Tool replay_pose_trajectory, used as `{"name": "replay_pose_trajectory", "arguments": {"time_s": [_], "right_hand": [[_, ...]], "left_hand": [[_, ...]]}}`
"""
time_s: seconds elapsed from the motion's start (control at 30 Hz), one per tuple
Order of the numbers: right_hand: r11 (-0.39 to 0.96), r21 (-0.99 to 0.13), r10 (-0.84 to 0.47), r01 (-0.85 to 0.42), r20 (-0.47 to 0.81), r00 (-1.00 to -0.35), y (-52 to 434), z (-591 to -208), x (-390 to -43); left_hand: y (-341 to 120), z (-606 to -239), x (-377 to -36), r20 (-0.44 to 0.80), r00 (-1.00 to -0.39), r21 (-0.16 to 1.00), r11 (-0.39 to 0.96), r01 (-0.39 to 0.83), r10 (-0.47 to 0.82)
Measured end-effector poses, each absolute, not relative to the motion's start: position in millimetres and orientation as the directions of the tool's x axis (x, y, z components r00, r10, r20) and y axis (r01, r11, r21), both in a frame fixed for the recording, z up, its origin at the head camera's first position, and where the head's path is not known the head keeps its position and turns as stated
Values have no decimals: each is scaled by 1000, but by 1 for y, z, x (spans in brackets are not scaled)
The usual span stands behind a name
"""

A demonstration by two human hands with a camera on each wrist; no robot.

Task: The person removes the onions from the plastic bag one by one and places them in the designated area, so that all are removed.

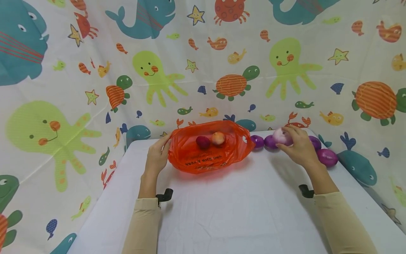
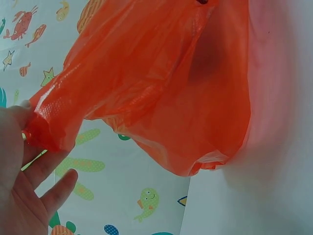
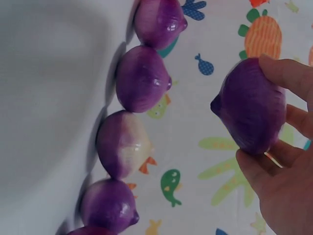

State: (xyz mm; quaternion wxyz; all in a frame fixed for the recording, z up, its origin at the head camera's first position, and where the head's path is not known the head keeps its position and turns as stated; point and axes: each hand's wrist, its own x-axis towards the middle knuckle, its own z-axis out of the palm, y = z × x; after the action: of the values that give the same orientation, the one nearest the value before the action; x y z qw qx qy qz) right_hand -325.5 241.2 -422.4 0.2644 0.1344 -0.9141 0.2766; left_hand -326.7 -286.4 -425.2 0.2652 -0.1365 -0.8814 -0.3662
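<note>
My left hand [image 1: 157,155] pinches one end of a translucent orange-red plastic bag [image 1: 190,158], thumb and fingers on its gathered handle [image 2: 54,117]. A dark red round item [image 1: 203,142] and a peach-coloured one [image 1: 217,138] show in the bag; their kind is unclear. At the right, my right hand [image 1: 299,146] holds a purple onion [image 3: 252,107] between thumb and fingers, raised off the table. Near it, several more purple onions [image 3: 142,78] stand in a row, one with a pale side [image 3: 122,144].
A white-covered table [image 1: 222,211] lies under everything. Behind and beside it hangs a white curtain [image 1: 196,42] printed with sea animals. The onion row runs along the table's back right edge, ending in a purple onion [image 1: 327,157] beyond my right wrist.
</note>
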Motion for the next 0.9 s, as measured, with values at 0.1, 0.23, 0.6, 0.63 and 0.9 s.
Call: {"name": "replay_pose_trajectory", "arguments": {"time_s": [0.1,0.23,0.6,0.63,0.9], "right_hand": [[815,-433,-100,-385,550,-829,245,-423,-326],[825,-434,-101,-363,519,-849,250,-422,-326],[851,-458,-77,-256,374,-924,264,-425,-329],[852,-460,-78,-251,363,-929,265,-425,-329],[855,-468,-119,-223,242,-963,279,-426,-329]], "left_hand": [[-286,-425,-327,563,-825,580,690,434,46],[-287,-425,-328,563,-825,578,690,435,48],[-286,-426,-329,568,-821,573,692,438,49],[-286,-426,-329,567,-823,573,694,436,49],[-286,-426,-328,567,-823,573,696,433,45]]}}
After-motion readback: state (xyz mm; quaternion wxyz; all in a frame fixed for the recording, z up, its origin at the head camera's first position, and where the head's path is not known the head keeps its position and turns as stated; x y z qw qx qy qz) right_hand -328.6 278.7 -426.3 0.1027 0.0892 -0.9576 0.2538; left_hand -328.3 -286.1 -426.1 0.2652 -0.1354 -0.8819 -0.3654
